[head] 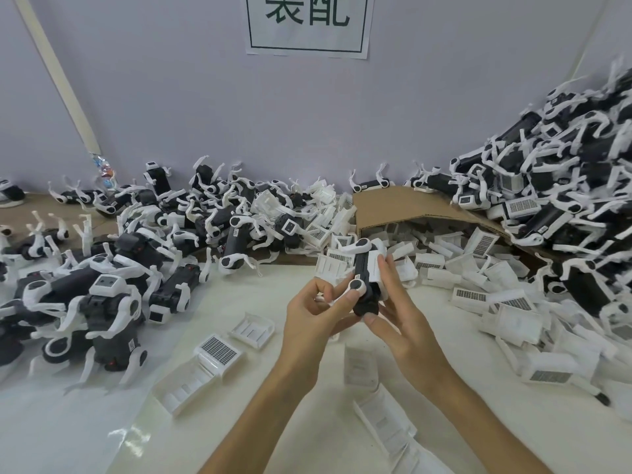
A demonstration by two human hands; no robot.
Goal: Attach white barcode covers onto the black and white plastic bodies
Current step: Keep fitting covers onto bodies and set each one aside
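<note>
Head view: cover going onto one body, centre frame.
Left hand (318, 311) pinches the black and white body (363, 285) at its lower round joint, fingers curled. Right hand (400, 314) clamps a white barcode cover (381, 273) to the body's right flank, fingers along it, thumb under the body's end. My read: left hand holds steady, line up the cover edges first, then squeeze evenly. Can't tell if the clips have caught. Count: one body in hand, one cover on it, at least five loose covers (219, 352) on the white table (239, 295), lower frame. Left pile (119, 251), upper-right pile (564, 165) and cardboard box (427, 206) spill: too many to count.
</note>
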